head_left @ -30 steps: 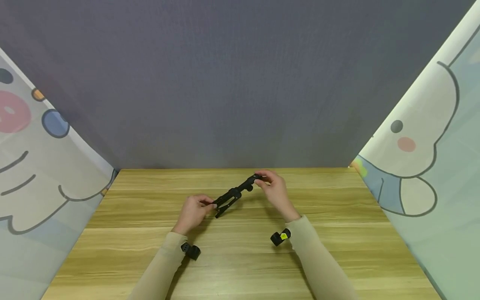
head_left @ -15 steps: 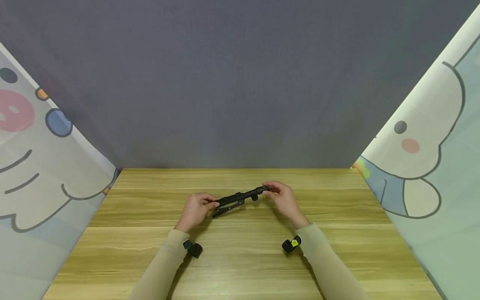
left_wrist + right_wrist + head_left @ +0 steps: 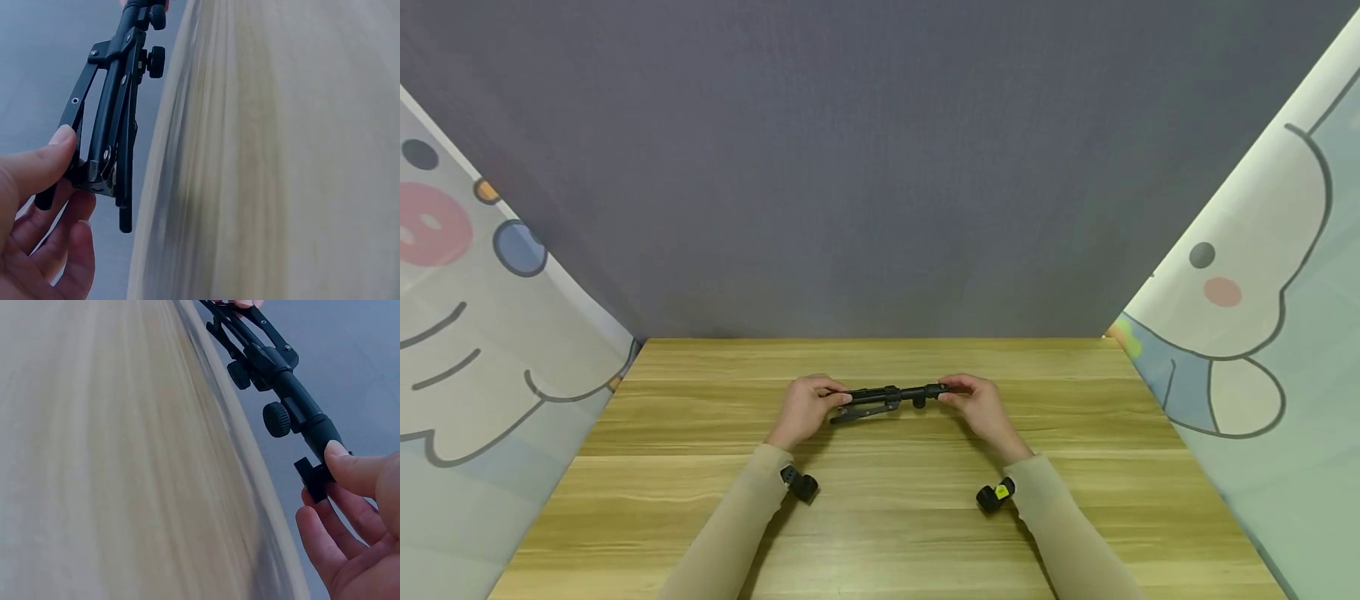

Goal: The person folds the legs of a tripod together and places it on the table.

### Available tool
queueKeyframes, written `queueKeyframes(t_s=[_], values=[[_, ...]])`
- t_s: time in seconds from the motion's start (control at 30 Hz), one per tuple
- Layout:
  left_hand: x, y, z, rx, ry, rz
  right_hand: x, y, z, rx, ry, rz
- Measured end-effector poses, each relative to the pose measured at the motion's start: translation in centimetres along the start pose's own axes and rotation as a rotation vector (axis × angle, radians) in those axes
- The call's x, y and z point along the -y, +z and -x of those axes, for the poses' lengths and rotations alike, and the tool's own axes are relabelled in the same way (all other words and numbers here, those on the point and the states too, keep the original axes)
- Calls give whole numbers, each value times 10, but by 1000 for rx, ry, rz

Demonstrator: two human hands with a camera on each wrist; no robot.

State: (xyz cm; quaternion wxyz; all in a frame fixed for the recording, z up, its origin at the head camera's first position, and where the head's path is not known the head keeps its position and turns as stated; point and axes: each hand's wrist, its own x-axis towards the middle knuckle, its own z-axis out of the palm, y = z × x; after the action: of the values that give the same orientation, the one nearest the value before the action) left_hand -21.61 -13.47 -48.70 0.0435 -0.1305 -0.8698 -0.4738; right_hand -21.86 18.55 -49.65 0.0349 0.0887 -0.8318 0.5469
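Note:
A small black tripod with folded legs lies almost level between my two hands over the table. My left hand pinches the leg end with thumb and fingers. In the left wrist view the thumb lies on one tripod leg, and the lower leg stands a little apart from the centre column. My right hand grips the head end, thumb on top and fingers beneath. Two round knobs show on the tripod in the right wrist view, the larger knob nearer the right hand.
The wooden table spreads beneath both arms. A grey wall panel rises behind its far edge. Cartoon-printed curtains flank the table on both sides. A small black camera sits on each wrist.
The tripod has turned from a steep slant to nearly level. My right hand has come down and to the right with the head end; the left has shifted slightly right and up.

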Motion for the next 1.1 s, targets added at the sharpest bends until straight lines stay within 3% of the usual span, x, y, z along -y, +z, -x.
queueKeyframes(t_s=[0.2,0.5,0.6,0.73,0.8,1.1], values=[[2,4,-6,-14,-30,65,-6,-1,0,-8,-26,4],[5,12,-7,-1,-92,142,-14,0,2,3,81,22],[5,14,-7,0,-98,159,-4,-2,5,17,88,18],[7,14,-6,7,-119,182,-5,-4,4,39,112,-10],[8,13,-6,13,-139,192,-17,-3,0,41,105,-31],[12,12,-5,36,-173,258,-18,-8,3,74,102,-119]])
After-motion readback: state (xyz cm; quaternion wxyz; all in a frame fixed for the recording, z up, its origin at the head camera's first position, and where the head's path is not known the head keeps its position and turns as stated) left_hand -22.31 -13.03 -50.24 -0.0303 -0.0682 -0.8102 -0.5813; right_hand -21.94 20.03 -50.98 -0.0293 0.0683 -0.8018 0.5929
